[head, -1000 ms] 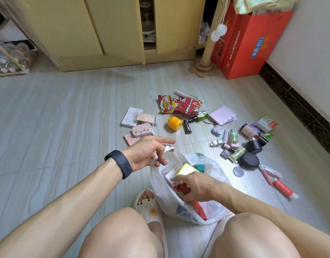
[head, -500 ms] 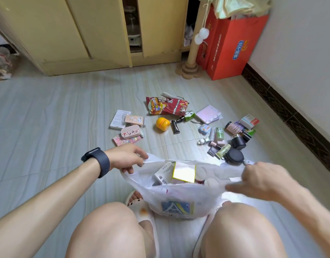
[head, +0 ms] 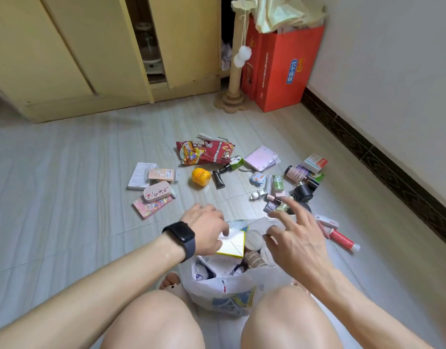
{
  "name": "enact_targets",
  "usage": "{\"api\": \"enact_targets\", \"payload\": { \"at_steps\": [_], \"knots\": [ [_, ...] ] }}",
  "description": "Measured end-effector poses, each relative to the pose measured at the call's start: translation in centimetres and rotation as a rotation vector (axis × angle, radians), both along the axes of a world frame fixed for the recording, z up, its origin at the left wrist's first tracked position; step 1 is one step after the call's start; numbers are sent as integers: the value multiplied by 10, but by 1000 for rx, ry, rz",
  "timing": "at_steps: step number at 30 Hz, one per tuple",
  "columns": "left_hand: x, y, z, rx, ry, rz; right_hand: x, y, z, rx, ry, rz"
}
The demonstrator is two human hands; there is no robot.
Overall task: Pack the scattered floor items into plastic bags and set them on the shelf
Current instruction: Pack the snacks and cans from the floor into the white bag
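Note:
A white plastic bag (head: pixel 224 289) stands open on the floor between my knees, holding a white box with yellow edges (head: pixel 232 244), round lids and other small packs. My left hand (head: pixel 205 231), a black watch on its wrist, curls its fingers over the bag's left rim beside that box. Over the bag's right rim hovers my right hand (head: pixel 293 239) with fingers spread; whether it touches the rim is unclear. Scattered beyond lie red snack packets (head: pixel 204 152), a yellow round container (head: pixel 200 176), a pink case (head: pixel 156 191), a pink notepad (head: pixel 261 157), a black jar (head: pixel 302 192) and a red-and-white tube (head: pixel 342 240).
A yellow cabinet (head: pixel 65 59) with a door ajar lines the far side. A cardboard scratching post (head: pixel 235 71) and a red box (head: pixel 280 69) stand in the far right corner. The white wall with a dark baseboard (head: pixel 383 157) runs along the right.
My right hand came out of the bag, pulled its right rim wide, and now spreads its fingers above the opening. My left hand moved in closer over the left rim. The view tilted up.

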State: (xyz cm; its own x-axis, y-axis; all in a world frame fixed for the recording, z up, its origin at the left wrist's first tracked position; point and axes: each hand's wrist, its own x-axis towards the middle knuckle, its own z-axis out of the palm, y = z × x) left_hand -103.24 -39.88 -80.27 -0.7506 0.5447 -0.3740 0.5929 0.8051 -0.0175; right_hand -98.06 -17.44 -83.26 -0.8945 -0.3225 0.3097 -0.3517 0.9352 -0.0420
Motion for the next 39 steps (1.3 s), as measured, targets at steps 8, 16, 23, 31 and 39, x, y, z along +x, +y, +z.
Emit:
{"api": "enact_targets", "payload": {
  "at_steps": [8,16,23,31,39],
  "knots": [
    [11,-32,-47,-548,-33,-94,-5,30,-39,613,-680,-23],
    [29,-65,-52,-234,6,-26,15,76,-60,396,-527,-20],
    [29,1,-45,113,-38,12,9,19,-59,107,-425,132],
    [28,-66,-88,-346,42,-41,13,44,-56,448,-796,-60],
    [26,-74,-108,-197,9,65,21,53,-67,339,-798,-69]
  ]
}}
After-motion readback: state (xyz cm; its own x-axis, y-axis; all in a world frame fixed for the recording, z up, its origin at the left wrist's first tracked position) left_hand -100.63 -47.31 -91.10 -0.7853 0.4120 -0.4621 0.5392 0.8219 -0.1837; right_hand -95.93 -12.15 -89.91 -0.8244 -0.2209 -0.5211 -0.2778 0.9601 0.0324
